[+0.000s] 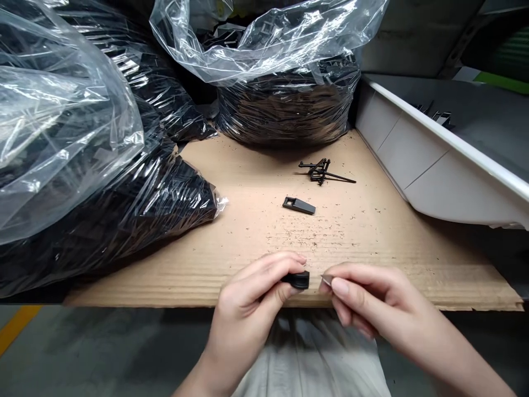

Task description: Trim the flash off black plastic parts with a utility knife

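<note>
Near the front edge of the cardboard, my left hand (256,298) grips a small black plastic part (301,280) between thumb and fingers, one end of it pointing right. A short gap away, my right hand (367,298) pinches a small, thin pointed blade (327,279), its tip toward the black part but apart from it. Most of the blade is hidden by my fingers. Farther back lies a flat black plastic piece (301,206) with a square opening at one end. Behind that sits a black plastic sprue (324,171) with a long thin stem.
The cardboard sheet (248,220) is sprinkled with dark shavings. Clear plastic bags of black parts stand at the left (136,204) and back (285,105). On the right a light grey bin (433,171) holds some dark pieces. The cardboard's front edge lies just below my hands.
</note>
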Motion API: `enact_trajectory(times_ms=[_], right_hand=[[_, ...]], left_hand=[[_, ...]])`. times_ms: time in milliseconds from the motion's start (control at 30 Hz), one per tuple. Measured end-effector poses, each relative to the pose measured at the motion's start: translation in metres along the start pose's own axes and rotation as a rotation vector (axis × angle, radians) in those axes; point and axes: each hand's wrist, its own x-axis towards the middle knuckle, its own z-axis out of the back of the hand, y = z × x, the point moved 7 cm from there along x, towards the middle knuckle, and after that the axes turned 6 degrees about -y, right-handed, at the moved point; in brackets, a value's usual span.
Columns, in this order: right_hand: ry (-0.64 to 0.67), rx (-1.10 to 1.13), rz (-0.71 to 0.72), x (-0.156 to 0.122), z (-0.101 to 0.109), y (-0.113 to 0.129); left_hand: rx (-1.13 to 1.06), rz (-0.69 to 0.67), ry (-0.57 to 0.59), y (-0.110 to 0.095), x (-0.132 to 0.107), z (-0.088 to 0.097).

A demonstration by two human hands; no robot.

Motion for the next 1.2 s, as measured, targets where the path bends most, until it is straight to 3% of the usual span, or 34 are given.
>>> enact_trajectory(times_ms=[100, 200, 467, 567, 667, 900, 1067, 1133, 1200], right_hand=[[-0.248, -0.137, 0.137, -0.006, 0.005, 0.001], [-0.26, -0.142, 0.19, -0.008, -0.002, -0.002], [-0.264, -0.178, 0.215, -0.006, -0.002, 0.001], [-0.19, -0.188, 0.161, -0.004, -0.004, 0.002], [-0.029, -0.125, 0.073, 0.001, -0.006, 0.001], [0.267, 0.187, -0.035, 0.01, -0.007, -0.007], [0.43, 0.346, -0.127, 0.003, -0.022, -0.009], [0.457, 0.335, -0.121, -0.004, -0.025, -0.007], [0.353, 0.313, -0.088, -0.005, -0.019, -0.005]], left_hand=[[0.125, -0.182, -0.07, -0.008, -0.007, 0.001], [0.16, -0.306, -0.087, -0.013, -0.012, -0.002], [0.187, -0.335, -0.07, -0.015, -0.01, -0.002], [0.177, -0.332, -0.062, -0.015, -0.01, -0.003], [0.131, -0.287, -0.038, -0.014, -0.008, -0.003], [-0.062, -0.061, 0.088, -0.005, -0.005, -0.005], [-0.083, 0.031, 0.053, -0.002, -0.001, -0.003], [-0.064, 0.049, 0.032, -0.001, 0.001, -0.003], [-0.047, 0.039, 0.019, -0.002, 0.002, -0.003]])
